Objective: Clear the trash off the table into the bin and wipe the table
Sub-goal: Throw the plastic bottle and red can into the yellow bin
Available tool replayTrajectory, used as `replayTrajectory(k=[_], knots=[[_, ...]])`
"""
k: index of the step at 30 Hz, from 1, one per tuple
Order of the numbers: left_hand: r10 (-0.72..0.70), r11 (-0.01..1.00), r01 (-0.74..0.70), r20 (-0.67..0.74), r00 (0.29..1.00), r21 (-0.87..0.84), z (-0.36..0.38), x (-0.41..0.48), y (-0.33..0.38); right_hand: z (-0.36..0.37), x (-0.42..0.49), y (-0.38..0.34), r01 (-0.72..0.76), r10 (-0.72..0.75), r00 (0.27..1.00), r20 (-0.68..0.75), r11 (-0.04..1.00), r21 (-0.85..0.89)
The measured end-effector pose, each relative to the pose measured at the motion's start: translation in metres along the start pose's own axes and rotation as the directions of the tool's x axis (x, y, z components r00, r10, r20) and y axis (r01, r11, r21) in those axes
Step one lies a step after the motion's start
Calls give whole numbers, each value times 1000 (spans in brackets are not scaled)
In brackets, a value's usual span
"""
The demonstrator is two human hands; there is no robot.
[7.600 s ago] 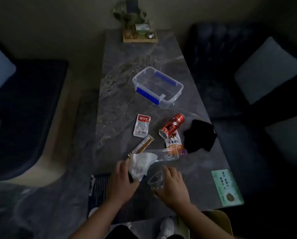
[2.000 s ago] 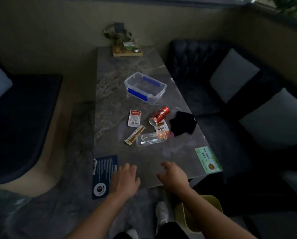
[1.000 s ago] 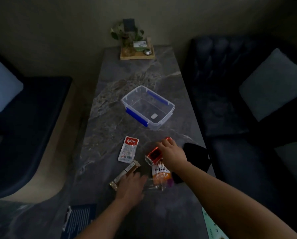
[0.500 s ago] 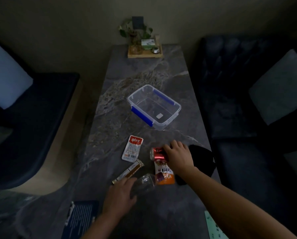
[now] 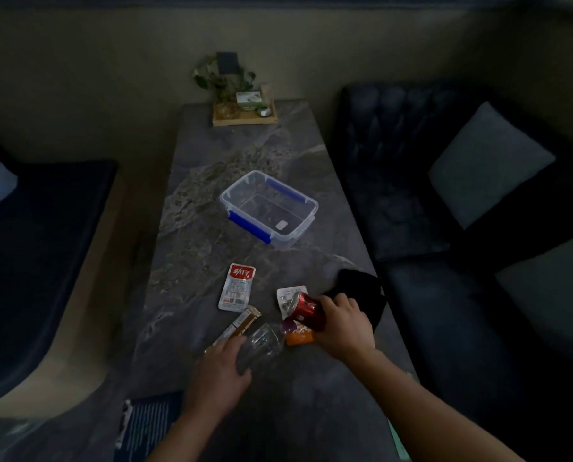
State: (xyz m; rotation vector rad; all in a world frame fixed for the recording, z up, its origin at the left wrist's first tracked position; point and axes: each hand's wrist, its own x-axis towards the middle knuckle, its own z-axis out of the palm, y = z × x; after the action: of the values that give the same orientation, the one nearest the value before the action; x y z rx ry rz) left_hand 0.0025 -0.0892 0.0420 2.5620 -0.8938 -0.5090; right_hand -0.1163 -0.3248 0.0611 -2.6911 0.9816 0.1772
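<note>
On the grey marble table [image 5: 245, 155], my right hand [image 5: 343, 325] grips a red drink can [image 5: 306, 310] and holds it tilted just above the surface. My left hand [image 5: 220, 375] is closed around a clear plastic bottle [image 5: 265, 341] lying on its side. Under the can lies an orange and white wrapper [image 5: 296, 336]. A red and white sauce packet [image 5: 236, 288] and a brown stick packet [image 5: 241, 323] lie flat to the left. A black cloth [image 5: 365, 295] sits crumpled behind my right hand. The bin is out of view.
A clear plastic box with blue clips [image 5: 268, 210] stands mid-table. A wooden tray with a plant [image 5: 241, 105] is at the far end. A dark blue card [image 5: 148, 425] lies at the near left corner. Dark sofas with pale cushions [image 5: 488, 161] flank the table.
My right hand has closed on the red can and lifted it off the wrapper. My left hand has taken hold of the clear bottle and drawn it nearer.
</note>
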Motion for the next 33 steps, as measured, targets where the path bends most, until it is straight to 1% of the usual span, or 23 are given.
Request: replayTrajectory(k=[4,8,13,17,21,26,30,33], knots=[[103,995,-103,35,994,-7,-4,0,-7,4,-38,-6,-154,155,988,-9,987,54],[185,982,-187,74,980,22,-6,-10,-17,10,-84,-18,-314,318,948,-4,936,157],[314,945,-323,139,939,46,-3,-28,-23,23,-148,-31,-462,482,876,-19,850,252],[382,917,-396,195,903,40,3,-45,-8,34,-201,-28,-569,606,795,-8,751,334],[446,885,-464,229,865,31,13,-65,15,43,-247,-18,-628,687,727,-14,673,389],[549,805,-589,286,785,70,38,-92,49,52,-297,1,-676,763,646,-10,578,457],[569,773,-629,345,746,83,69,-124,80,62,-343,32,-724,816,577,47,484,492],[570,745,-656,397,720,120,96,-154,105,75,-378,66,-758,832,545,102,437,484]])
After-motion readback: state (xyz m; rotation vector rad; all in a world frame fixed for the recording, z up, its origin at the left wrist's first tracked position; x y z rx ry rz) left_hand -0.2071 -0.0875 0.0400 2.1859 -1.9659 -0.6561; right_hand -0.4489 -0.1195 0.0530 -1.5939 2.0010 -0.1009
